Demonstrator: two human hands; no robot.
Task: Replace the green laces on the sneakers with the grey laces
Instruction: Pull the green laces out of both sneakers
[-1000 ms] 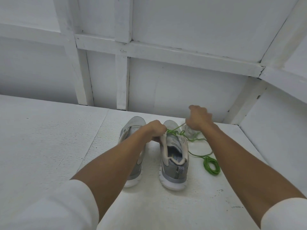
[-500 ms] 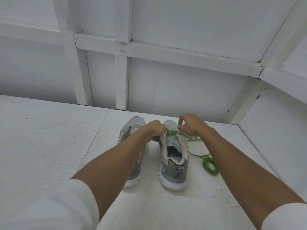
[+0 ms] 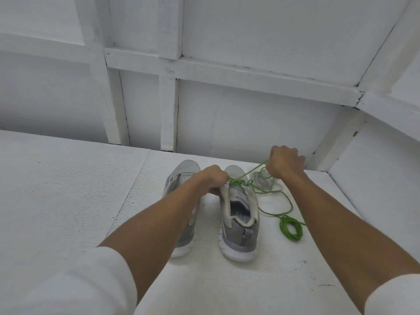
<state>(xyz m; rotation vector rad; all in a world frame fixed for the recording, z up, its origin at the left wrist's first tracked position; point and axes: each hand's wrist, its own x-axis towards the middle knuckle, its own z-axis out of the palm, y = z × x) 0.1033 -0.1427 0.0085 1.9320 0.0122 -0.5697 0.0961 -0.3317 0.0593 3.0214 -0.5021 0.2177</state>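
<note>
Two grey sneakers stand side by side with heels toward me: the left sneaker (image 3: 181,223), partly behind my left forearm, and the right sneaker (image 3: 239,214). My left hand (image 3: 212,179) grips the right sneaker's collar at the tongue. My right hand (image 3: 284,163) is raised behind and to the right of that shoe, pinching a taut green lace (image 3: 250,171) that runs down to the eyelets. More green lace trails right into a coil (image 3: 291,228) on the surface. A bundle of grey laces (image 3: 261,181) lies just beyond the right sneaker's toe.
Everything sits on a white textured surface (image 3: 68,189). A white panelled wall (image 3: 227,121) rises close behind the shoes, and an angled white wall (image 3: 375,178) closes off the right side.
My right hand has pulled up and to the right from the eyelets, drawing the green lace taut. My left hand stays on the shoe collar.
</note>
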